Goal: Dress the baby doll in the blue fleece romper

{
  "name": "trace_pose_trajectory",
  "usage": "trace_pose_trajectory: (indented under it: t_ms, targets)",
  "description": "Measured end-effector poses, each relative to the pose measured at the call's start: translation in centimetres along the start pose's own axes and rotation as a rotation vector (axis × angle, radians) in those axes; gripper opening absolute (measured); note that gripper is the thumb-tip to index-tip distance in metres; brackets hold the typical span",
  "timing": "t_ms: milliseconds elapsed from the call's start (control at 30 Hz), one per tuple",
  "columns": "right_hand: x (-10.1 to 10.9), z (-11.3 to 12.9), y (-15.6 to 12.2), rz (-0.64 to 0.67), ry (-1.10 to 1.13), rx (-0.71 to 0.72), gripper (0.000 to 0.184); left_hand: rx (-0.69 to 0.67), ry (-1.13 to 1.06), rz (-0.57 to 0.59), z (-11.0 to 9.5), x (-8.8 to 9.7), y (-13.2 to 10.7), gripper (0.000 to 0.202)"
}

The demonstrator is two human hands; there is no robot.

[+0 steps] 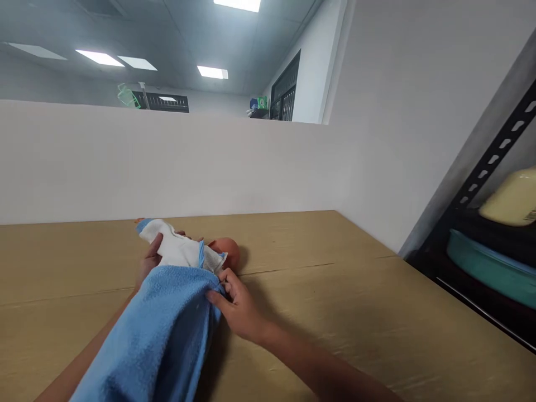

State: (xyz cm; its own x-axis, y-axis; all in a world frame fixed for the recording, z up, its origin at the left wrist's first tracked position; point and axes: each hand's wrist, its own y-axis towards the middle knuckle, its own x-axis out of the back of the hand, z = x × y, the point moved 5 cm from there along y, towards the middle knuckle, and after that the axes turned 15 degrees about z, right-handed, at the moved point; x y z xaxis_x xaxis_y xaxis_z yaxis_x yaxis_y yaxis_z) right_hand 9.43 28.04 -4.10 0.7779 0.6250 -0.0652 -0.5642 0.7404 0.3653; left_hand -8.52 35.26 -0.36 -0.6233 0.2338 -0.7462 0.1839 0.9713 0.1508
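Note:
What looks like a doll [178,245] in white clothing with blue trim lies tilted above the table. Its round reddish-brown head [228,250] is to the right, and a small orange and blue tip shows at its upper left end. My left hand [153,258] is closed around the white-clothed body, thumb in front and fingertips behind. A fluffy blue towel [167,312] hangs across the near side of the doll and covers part of my left forearm. Beside the head, my right hand [234,304] pinches the towel's upper right edge between thumb and fingers.
The brown tabletop [318,312] meets a low white partition [188,162] at the back. To the right, a black slotted rack [481,173] carries a pale yellow container [513,198] and a teal basin [489,268].

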Motion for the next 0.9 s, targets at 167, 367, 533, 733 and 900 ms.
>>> trace_pose_trajectory:
  t_ms: [167, 367, 533, 733, 900]
  targets:
    - [0.6, -0.8, 0.5, 0.050, 0.118, -0.117, 0.065, 0.016, 0.050, 0.051, 0.7, -0.5, -0.2, 0.029]
    - [1.3, -0.2, -0.6, -0.064, -0.147, -0.097, 0.056, -0.036, 0.047, 0.102, 0.4, 0.5, 0.4, 0.028]
    - [3.4, -0.2, -1.5, -0.201, -0.462, -0.022, 0.044, -0.044, 0.013, 0.087, 0.3, 1.1, 0.3, 0.034]
    - [5.9, -1.4, -2.1, -0.432, -0.422, -0.051, 0.019, -0.085, 0.014, 0.055, 0.1, -0.1, -0.3, 0.028]
    - [4.7, -0.5, -2.4, -0.501, -0.376, -0.049, 0.017, -0.042, 0.089, -0.006, -1.0, -2.7, -1.0, 0.035]
